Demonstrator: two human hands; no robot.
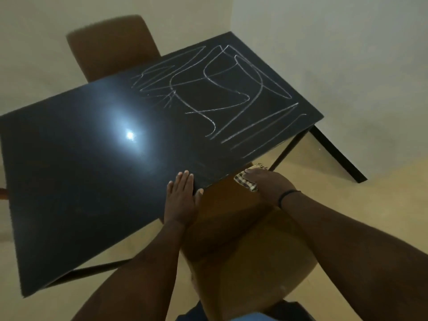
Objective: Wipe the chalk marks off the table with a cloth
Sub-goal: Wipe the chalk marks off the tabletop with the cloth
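White chalk marks (215, 89) scrawl over the far right half of the black table (76, 170). My left hand (181, 195) lies flat with straight fingers on the table's near edge. My right hand (268, 185) rests on a checked cloth (246, 180), which is bunched under the palm just off the table's near right edge, above the chair. Whether the fingers curl round the cloth is hidden by the hand itself.
A brown chair (243, 246) stands right in front of me, its back against the table's near edge. Another brown chair (113, 47) is tucked in at the far side. Pale walls close in behind and to the right; a lamp's glare (129, 135) shines on the tabletop.
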